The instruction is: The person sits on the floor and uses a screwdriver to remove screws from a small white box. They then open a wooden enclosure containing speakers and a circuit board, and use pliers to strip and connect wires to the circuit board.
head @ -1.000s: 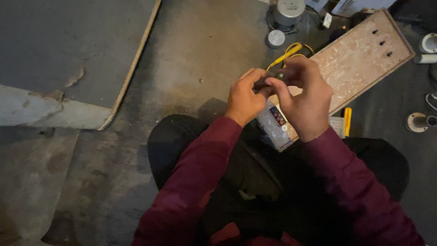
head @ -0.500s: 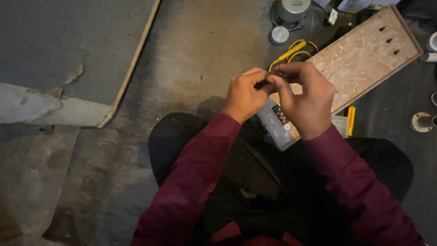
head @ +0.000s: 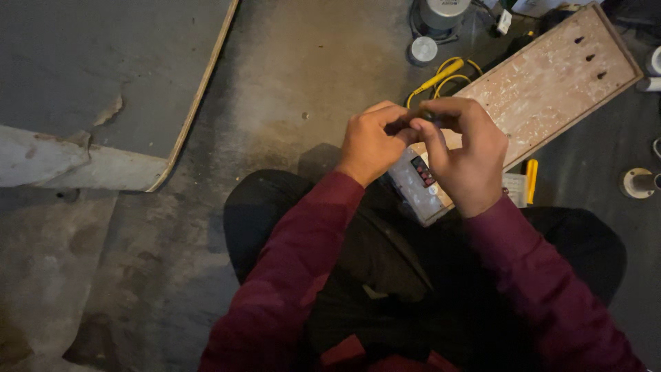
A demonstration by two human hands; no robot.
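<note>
**Both hands pinching one small dark part above the board**

Fingers (head: pixel 441 131) of the right hand (head: pixel 468 155) curled in narrow, thumb and index tips closed on a small dark part (head: pixel 421 116). Left hand (head: pixel 372 141) meets it from the other side, fingertips pressed to the same part, so the two hands touch at the tips. Part is mostly hidden by the fingers; can't tell what it is beyond small and dark.

Part sits in the air, directly over the near end of a long speckled wooden board (head: pixel 551 83) that runs diagonally up to the right. Three small dark slots near the board's far end. A small grey device with a dark display (head: pixel 421 172) lies on the board's near end, just under the right hand.

Yellow cable (head: pixel 447 72) loops on the floor just beyond the fingers, beside the board's left edge. Past it, a round grey cap (head: pixel 423 49) and a grey cylindrical unit (head: pixel 444 12) at the top edge. Yellow-handled tool (head: pixel 531 180) lies right of the right wrist, by the board's lower edge. Round white stand (head: pixel 639 183) well off to the right.

Dark red sleeves, dark trousers, person seated on a concrete floor (head: pixel 296 89). Large grey panel (head: pixel 96 76) with a chipped face and pale wooden edge lies well to the left.
</note>
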